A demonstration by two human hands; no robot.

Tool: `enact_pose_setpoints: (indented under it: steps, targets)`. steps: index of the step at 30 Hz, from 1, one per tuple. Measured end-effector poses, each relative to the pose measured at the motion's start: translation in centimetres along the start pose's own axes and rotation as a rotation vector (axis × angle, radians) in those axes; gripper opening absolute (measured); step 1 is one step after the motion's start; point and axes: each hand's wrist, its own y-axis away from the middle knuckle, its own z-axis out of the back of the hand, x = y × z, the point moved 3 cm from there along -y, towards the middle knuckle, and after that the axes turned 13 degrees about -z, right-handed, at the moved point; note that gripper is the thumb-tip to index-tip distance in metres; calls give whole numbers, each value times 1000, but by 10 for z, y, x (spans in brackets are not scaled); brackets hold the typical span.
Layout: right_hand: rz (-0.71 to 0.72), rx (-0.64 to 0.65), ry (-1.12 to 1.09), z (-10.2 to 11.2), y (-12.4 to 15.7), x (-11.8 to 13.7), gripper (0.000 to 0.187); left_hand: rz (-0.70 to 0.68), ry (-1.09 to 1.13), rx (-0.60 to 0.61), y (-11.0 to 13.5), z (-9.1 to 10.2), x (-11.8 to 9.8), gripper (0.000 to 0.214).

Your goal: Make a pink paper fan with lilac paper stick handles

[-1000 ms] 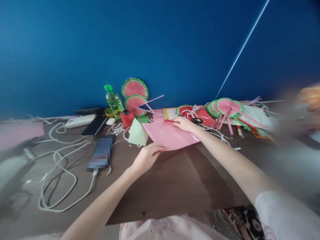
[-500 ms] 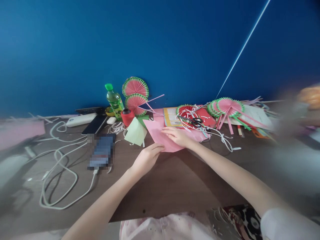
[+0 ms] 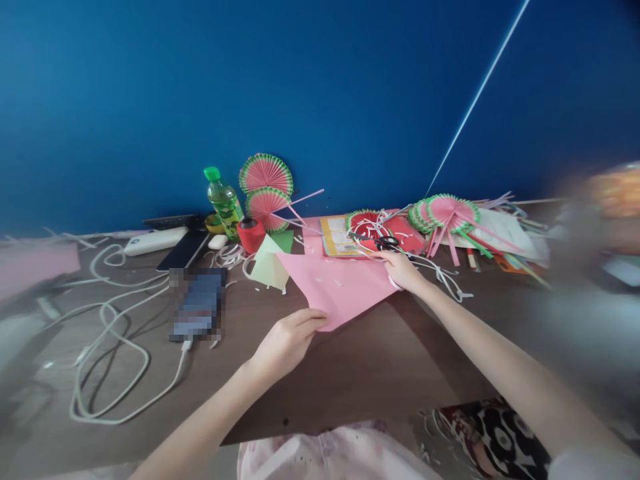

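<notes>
A sheet of pink paper [image 3: 345, 287] lies spread at a slant over the brown table, with small pale scraps on it. My left hand [image 3: 287, 340] is closed, pinching its near corner between thumb and fingers. At the right end of the sheet, my right hand [image 3: 403, 271] grips the edge, fingertips pointing left. Just beyond those fingertips are black-handled scissors [image 3: 385, 243], partly tangled in white paper strips. A pale green sheet [image 3: 270, 265] touches or lies close to the pink sheet's left corner; I cannot tell which.
Pleated pink-and-green paper fans [image 3: 265, 177] stand against the blue wall, near a green-capped bottle [image 3: 224, 203] and a red thread spool [image 3: 251, 235]. More fans [image 3: 453, 213] lie right. A phone [image 3: 197, 303] with a looping white cable [image 3: 145, 363] sits left.
My right hand has moved right to the sheet's far end, and the pink paper now shows wider and flatter. My left hand has come slightly nearer with its corner. The view has shifted a little.
</notes>
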Motion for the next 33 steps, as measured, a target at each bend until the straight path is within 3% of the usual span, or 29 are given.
enact_pose_setpoints:
  steps: [7,14,19,22,27,33]
  targets:
    - [-27,44,1,8,-7,-8,49,-100,-12,-20,9,18,-29,37]
    - [20,32,-63,16,11,1,39,-40,90,-12,35,28,-44,44]
    - [215,84,-69,1,30,29,37,-46,144,-18,47,30,-47,46]
    - [344,182,56,-15,36,45,39,-94,139,18,46,32,-49,45]
    - [259,251,281,-32,43,44,40,-121,135,55,46,35,-52,44]
    - [165,180,237,-16,77,12,44,-14,91,14,61,42,-50,38]
